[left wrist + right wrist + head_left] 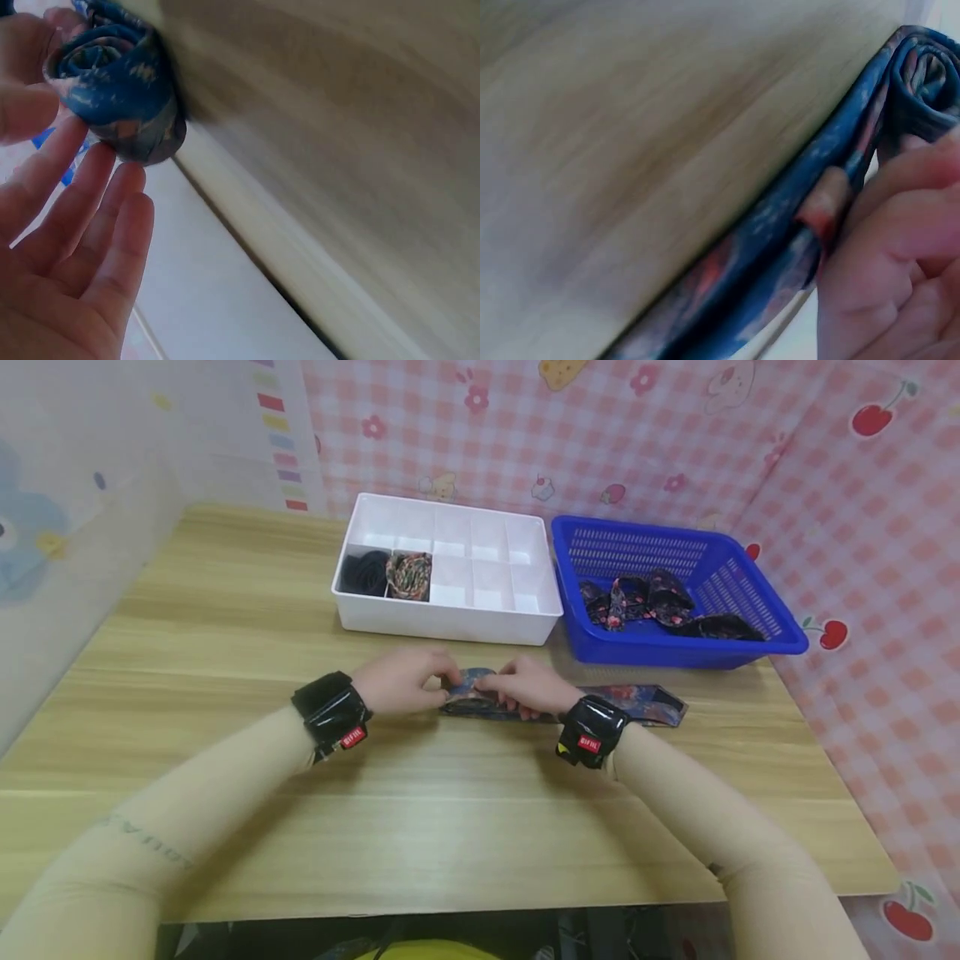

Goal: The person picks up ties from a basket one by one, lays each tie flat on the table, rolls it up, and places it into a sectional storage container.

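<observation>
A blue necktie (pixel 472 679) with a reddish floral pattern lies on the table, one end wound into a coil. In the left wrist view the coil (pixel 120 82) stands on its edge with the spiral showing. My left hand (pixel 401 681) is at the coil's left side, its fairly straight fingers touching it. From the other side my right hand (pixel 536 683) pinches the coil with curled fingers. The flat tail of the necktie (pixel 637 700) runs right beneath the right wrist. A small loop (pixel 825 199) crosses the strip in the right wrist view.
Behind the hands stands a white divided box (pixel 450 622) with a black coil (pixel 365 572) and a multicoloured coil (pixel 409 577) in two compartments. Right of it, a blue basket (pixel 675 652) holds dark floral fabric pieces (pixel 667 597). Patterned cloth walls border the table.
</observation>
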Available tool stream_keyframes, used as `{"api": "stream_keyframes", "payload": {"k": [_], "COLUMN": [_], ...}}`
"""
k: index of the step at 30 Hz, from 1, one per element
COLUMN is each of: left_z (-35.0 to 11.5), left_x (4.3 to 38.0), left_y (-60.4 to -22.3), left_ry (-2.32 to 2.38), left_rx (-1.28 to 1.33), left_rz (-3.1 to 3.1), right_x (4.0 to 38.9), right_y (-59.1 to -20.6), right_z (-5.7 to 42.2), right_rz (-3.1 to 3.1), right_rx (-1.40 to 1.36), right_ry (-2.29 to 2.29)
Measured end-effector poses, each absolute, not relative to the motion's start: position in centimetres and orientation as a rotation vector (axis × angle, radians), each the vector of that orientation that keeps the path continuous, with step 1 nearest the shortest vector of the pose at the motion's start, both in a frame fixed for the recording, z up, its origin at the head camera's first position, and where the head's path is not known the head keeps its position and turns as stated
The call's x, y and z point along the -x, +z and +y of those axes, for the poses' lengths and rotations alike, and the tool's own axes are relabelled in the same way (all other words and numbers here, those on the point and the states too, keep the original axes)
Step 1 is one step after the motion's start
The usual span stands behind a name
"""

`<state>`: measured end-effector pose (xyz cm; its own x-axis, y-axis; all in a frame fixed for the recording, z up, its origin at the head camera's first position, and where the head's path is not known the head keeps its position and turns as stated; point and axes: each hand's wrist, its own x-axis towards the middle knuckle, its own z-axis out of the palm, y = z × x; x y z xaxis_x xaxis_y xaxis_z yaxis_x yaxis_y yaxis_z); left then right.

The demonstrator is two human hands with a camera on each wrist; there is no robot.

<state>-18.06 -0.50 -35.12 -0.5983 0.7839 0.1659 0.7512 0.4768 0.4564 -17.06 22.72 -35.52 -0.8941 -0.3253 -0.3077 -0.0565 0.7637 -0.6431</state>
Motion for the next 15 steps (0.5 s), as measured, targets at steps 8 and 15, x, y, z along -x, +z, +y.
{"api": "stream_keyframes", "payload": {"k": [8, 15], "left_z": [0.5, 1.0], "left_x": [17.8, 18.0], "left_y": [-35.6, -36.2], "left_ry": [0.683, 0.542], "left_rx": [-1.417, -1.33], "left_rz": [2.634, 2.644], "right_x": [17.1, 16.9], "right_y": [-36.2, -36.3], "right_z": [23.0, 22.7], "right_rz": [2.656, 2.641], "right_rx": [0.366, 0.363], "right_ry": [-1.002, -0.995]}}
